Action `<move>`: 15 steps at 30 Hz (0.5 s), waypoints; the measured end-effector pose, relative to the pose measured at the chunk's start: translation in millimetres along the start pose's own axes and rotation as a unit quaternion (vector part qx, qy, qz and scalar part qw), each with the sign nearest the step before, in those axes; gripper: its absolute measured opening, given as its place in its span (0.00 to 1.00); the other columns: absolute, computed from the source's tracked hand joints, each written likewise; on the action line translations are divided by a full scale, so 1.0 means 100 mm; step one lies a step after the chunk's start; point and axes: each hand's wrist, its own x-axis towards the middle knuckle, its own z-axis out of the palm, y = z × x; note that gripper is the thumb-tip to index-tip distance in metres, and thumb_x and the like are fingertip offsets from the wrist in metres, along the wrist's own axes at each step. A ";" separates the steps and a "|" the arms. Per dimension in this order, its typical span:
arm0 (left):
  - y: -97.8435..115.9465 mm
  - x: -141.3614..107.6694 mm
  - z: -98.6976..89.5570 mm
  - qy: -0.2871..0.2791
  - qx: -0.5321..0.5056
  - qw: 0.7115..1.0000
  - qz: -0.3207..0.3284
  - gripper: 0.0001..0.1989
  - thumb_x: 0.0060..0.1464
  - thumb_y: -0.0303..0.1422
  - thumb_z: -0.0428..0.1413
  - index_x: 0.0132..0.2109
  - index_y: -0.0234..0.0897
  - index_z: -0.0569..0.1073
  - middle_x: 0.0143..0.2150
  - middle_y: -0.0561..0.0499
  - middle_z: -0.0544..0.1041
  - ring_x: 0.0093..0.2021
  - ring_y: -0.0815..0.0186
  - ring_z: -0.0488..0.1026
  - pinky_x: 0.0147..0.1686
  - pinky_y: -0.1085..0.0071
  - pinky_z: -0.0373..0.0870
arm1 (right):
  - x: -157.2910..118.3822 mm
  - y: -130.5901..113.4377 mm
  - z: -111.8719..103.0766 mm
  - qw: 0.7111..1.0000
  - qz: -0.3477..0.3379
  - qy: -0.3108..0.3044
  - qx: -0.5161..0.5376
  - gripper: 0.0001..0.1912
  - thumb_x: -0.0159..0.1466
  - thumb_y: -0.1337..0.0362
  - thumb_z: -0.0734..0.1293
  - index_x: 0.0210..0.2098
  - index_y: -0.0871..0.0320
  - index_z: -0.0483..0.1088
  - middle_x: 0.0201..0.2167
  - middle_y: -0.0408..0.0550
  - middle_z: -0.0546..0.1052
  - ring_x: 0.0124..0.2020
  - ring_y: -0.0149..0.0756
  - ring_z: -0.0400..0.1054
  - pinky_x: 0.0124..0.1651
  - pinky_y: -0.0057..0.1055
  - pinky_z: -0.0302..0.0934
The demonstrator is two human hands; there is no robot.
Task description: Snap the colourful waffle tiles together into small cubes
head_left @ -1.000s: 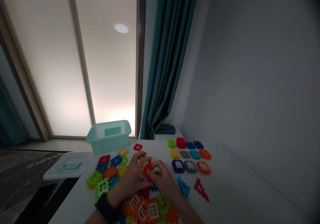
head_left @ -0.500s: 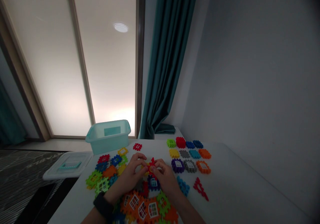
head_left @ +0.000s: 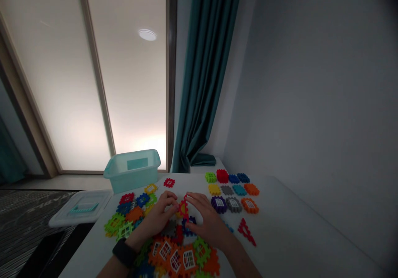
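Tabletop (head_left: pixel 295 236) spreads white before the teal bin (head_left: pixel 133 182) and off to its right. A translucent lid (head_left: pixel 66 211) lies left of the bin, a little nearer me. Well forward of the bin, on its right side, sits an orange window panel (head_left: pixel 182 256). Nearer the bin than that, my right hand (head_left: pixel 209 222) has thumb and forefinger spread; whether they press anything, I can't tell. My left hand (head_left: pixel 160 216) pinches a small red piece (head_left: pixel 185 211), right of the bin and nearer me.
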 end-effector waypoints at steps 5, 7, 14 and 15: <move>-0.01 0.02 0.05 0.033 0.006 0.999 -0.005 0.21 0.62 0.51 0.52 0.31 0.39 0.70 0.45 0.48 0.69 0.49 0.58 0.69 0.55 0.64 0.64 | -0.01 -0.06 0.08 0.995 -0.017 0.076 -0.060 0.21 0.64 0.70 0.67 0.56 0.52 0.67 0.52 0.52 0.75 0.55 0.45 0.67 0.59 0.47 0.63; 0.01 0.02 0.08 0.031 0.013 0.999 -0.011 0.22 0.62 0.52 0.51 0.31 0.39 0.70 0.45 0.48 0.70 0.48 0.59 0.69 0.54 0.63 0.66 | 0.00 -0.09 0.10 0.993 -0.026 0.092 -0.072 0.17 0.65 0.69 0.66 0.53 0.52 0.69 0.49 0.51 0.76 0.52 0.45 0.69 0.57 0.47 0.64; 0.10 0.03 0.21 -0.003 0.012 1.000 -0.007 0.20 0.64 0.47 0.50 0.30 0.38 0.69 0.44 0.47 0.70 0.47 0.60 0.70 0.53 0.62 0.69 | -0.06 -0.15 0.08 0.988 -0.014 0.118 -0.096 0.11 0.65 0.68 0.66 0.47 0.52 0.71 0.48 0.51 0.77 0.51 0.45 0.70 0.55 0.46 0.64; 0.11 0.03 0.24 -0.010 0.014 1.000 -0.004 0.19 0.65 0.46 0.50 0.30 0.38 0.69 0.44 0.47 0.70 0.47 0.60 0.70 0.53 0.62 0.69 | -0.09 -0.14 0.07 0.987 -0.014 0.123 -0.100 0.11 0.65 0.68 0.65 0.47 0.53 0.71 0.48 0.51 0.77 0.50 0.44 0.71 0.55 0.46 0.64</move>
